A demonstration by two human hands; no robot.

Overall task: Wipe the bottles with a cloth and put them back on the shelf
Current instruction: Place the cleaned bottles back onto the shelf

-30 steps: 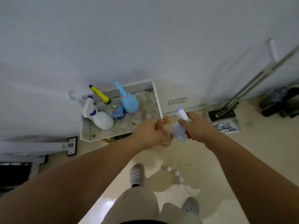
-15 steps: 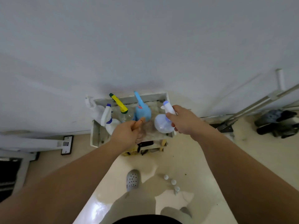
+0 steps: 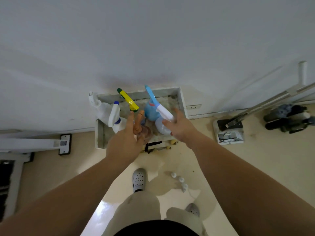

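We find the orange-trigger spray bottle (image 3: 139, 124) at the front of the shelf (image 3: 100, 135), its clear body low over the shelf floor. Whether it rests there we cannot tell. The left hand (image 3: 124, 143) holds it at the neck. The index finger lies straight along the trigger head, and the other fingers are hidden behind the back of the hand.

Just to its right, the white-trigger spray bottle (image 3: 164, 113), pale lilac in the body, stands on the shelf. The right hand (image 3: 182, 129) is at its neck, fingers laid under the trigger head, thumb raised and clear of the bottle. We cannot tell whether those fingers clasp it or merely touch it.

Behind these two stand the blue spray bottle (image 3: 150, 112) and the yellow-trigger bottle (image 3: 128, 100). The white bottle with a blue collar (image 3: 115, 114) is at the left, and a further white bottle (image 3: 100, 109) leans at the far left corner. A pink mark on the blue spray bottle is too blurred to read, and no other writing is legible.

The shelf is a shallow, grimy white tray set against the wall, low above the floor. Right of it are a wall socket (image 3: 193, 107), a flat mop (image 3: 229, 132) and dark shoes (image 3: 288, 118). On the floor below us are a white clog (image 3: 139, 180), a second clog (image 3: 193, 209) and three small white caps (image 3: 180, 179).
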